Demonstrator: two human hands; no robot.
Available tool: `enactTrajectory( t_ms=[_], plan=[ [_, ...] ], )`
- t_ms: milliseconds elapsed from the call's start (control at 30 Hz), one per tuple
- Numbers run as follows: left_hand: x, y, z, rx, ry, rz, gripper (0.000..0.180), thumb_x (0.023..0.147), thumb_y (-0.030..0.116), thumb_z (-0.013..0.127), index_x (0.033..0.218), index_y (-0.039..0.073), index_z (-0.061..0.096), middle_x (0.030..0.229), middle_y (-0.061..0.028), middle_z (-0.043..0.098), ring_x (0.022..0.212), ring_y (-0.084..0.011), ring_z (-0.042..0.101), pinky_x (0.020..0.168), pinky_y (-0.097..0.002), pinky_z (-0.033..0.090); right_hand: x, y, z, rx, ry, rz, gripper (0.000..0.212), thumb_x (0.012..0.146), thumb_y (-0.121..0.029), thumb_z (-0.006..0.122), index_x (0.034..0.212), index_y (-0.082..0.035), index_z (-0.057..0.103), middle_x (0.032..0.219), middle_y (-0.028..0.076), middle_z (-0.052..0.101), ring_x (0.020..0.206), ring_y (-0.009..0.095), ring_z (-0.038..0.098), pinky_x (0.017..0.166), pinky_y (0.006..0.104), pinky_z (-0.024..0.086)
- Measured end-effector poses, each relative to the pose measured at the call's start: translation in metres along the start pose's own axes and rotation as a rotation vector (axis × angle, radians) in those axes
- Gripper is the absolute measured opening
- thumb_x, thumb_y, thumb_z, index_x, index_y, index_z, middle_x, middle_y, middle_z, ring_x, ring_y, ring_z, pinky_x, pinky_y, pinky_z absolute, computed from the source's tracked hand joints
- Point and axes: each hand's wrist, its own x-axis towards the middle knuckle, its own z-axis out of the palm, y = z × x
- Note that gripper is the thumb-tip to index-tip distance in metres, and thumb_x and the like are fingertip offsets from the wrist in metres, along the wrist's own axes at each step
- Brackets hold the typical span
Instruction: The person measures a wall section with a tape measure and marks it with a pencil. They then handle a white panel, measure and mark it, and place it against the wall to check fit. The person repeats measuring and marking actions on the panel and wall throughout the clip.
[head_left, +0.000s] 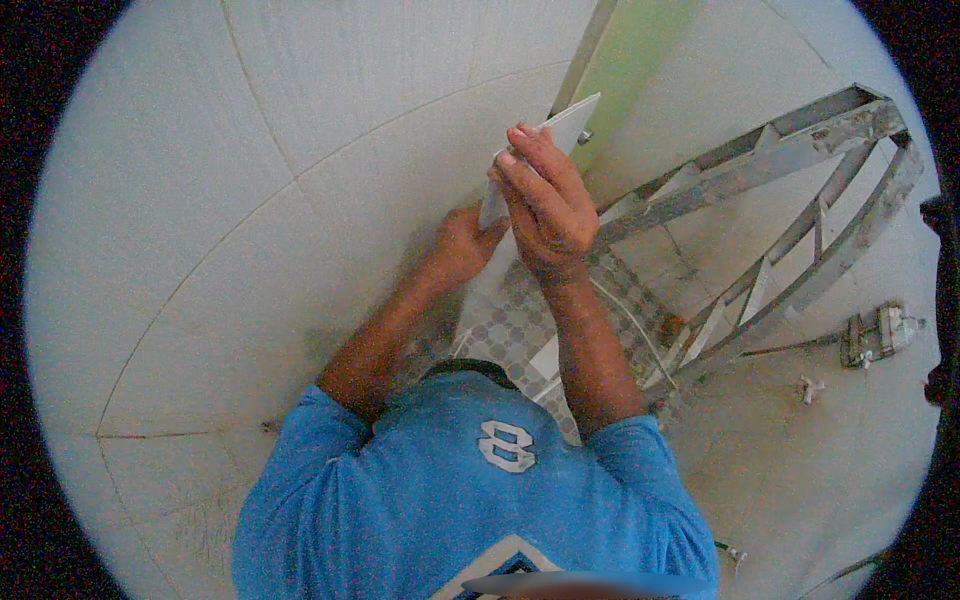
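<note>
A thin white flat piece, like a strip of tile (575,120), is held upright and tilted in front of me, close to the large pale wall. My right hand (548,205) wraps over its near side, fingers bent against its edge. Lower down and to the left, my left hand (463,247) grips the bottom end of the same piece; its fingertips are partly hidden. The upper corner of the strip sticks out beyond my right fingers.
A stained metal stepladder (760,160) leans open on the right. Patterned floor tiles (500,325) lie below, with a thin pale hose or cable (635,325) across them. A green panel (635,70) stands beyond my hands. A fitting with a box (880,335) and a tap (811,389) project from the right wall.
</note>
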Motion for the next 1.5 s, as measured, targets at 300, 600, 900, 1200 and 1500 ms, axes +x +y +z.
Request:
enactTrajectory(
  t_ms=[300,600,900,1200,1500],
  plan=[
    [0.001,-0.01,-0.015,-0.046,-0.09,-0.032,0.038,0.102,0.029,0.069,0.124,-0.003,0.068,0.096,-0.0236,0.076,0.085,-0.0297,0.075,0.079,-0.0465,0.057,0.001,-0.021,0.013,-0.056,0.061,0.074,0.016,0.092,0.007,0.072,0.105,0.0,0.068,0.128,0.02,0.071,0.118,0.034,0.071,0.104,0.0436,0.056],
    [0.0,-0.029,-0.034,-0.117,-0.079,-0.052,0.035,0.099,0.027,0.077,0.121,0.0,0.074,0.1,-0.0113,0.079,0.086,-0.0212,0.073,0.079,-0.0396,0.059,-0.037,-0.013,0.017,0.557,0.205,0.828,0.007,0.105,-0.008,0.057,0.111,-0.005,0.058,0.109,0.01,0.068,0.096,0.019,0.064,0.088,0.0387,0.056],
    [0.019,-0.047,-0.025,-0.263,0.101,-0.145,0.039,0.104,0.035,0.072,0.117,-0.002,0.074,0.099,-0.0077,0.077,0.091,-0.0154,0.069,0.081,-0.0359,0.056,-0.111,0.023,-0.024,0.035,-0.106,1.067,0.037,0.097,-0.026,0.074,0.128,-0.01,0.063,0.083,0.006,0.065,0.073,0.026,0.065,0.072,0.0416,0.056],
    [0.041,-0.072,-0.009,-0.125,0.21,0.07,0.033,0.098,0.03,0.08,0.101,-0.003,0.077,0.094,-0.0091,0.078,0.085,-0.0192,0.07,0.08,-0.0392,0.056,-0.4,-0.022,-0.212,-0.833,-1.368,1.196,0.026,0.091,-0.023,0.063,0.1,-0.004,0.077,0.098,0.024,0.077,0.092,0.044,0.075,0.083,0.0566,0.06],
    [0.022,-0.074,-0.015,-0.103,0.206,0.098,0.031,0.093,0.027,0.085,0.103,-0.001,0.077,0.098,-0.0075,0.079,0.088,-0.0195,0.071,0.083,-0.04,0.056,-0.437,-0.197,-0.474,-1.563,-0.934,1.444,0.028,0.096,-0.03,0.064,0.104,-0.003,0.07,0.104,0.023,0.075,0.098,0.047,0.072,0.079,0.0573,0.056]
  ],
)
